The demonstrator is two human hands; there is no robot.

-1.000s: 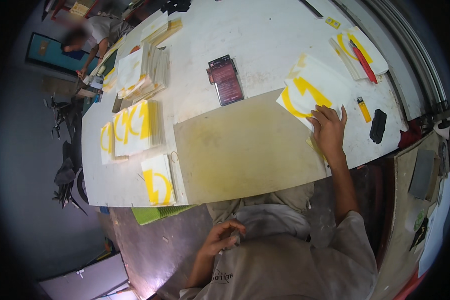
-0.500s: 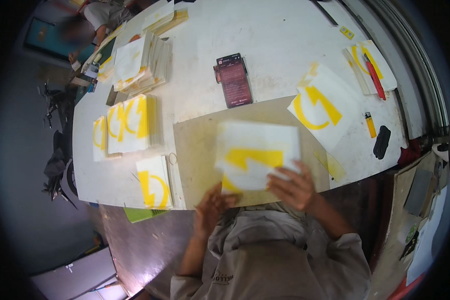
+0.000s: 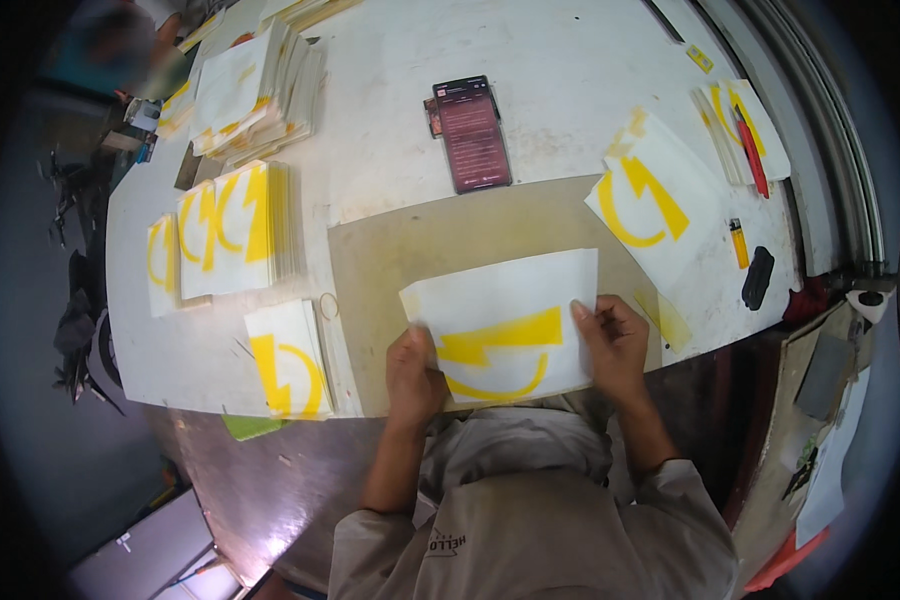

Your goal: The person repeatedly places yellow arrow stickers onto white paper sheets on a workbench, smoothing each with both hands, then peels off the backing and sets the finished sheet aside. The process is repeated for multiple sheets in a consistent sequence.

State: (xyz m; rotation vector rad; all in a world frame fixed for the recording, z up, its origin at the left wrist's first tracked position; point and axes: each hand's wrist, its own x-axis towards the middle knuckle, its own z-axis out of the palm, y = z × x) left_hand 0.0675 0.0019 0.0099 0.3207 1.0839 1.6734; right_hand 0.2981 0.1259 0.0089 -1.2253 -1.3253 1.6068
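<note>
Between my two hands is a white paper sheet [image 3: 500,285] printed with a yellow lightning-bolt-and-arc shape. My left hand [image 3: 413,375] pinches its left edge, thumb on top. On the opposite edge, my right hand [image 3: 610,345] grips with the thumb over the printed face and the fingers behind. The sheet is held above a tan board [image 3: 380,260] at the table's near edge; whether it is one sheet or a few together, I cannot tell. Right of the board lie similar printed sheets [image 3: 660,200]. To the left is a small pile of printed sheets [image 3: 288,355].
Stacks of printed sheets [image 3: 240,225] and a taller paper stack [image 3: 245,95] stand at left. A phone [image 3: 473,135] lies beyond the board. Rightward are a red cutter [image 3: 750,150] on papers, a yellow lighter [image 3: 738,243] and a black object [image 3: 758,278]. Another person [image 3: 155,30] sits far left.
My left hand has risen from below and taken hold of the sheet's left edge. The sheet has come nearer to me, and my right hand has shifted to its right edge.
</note>
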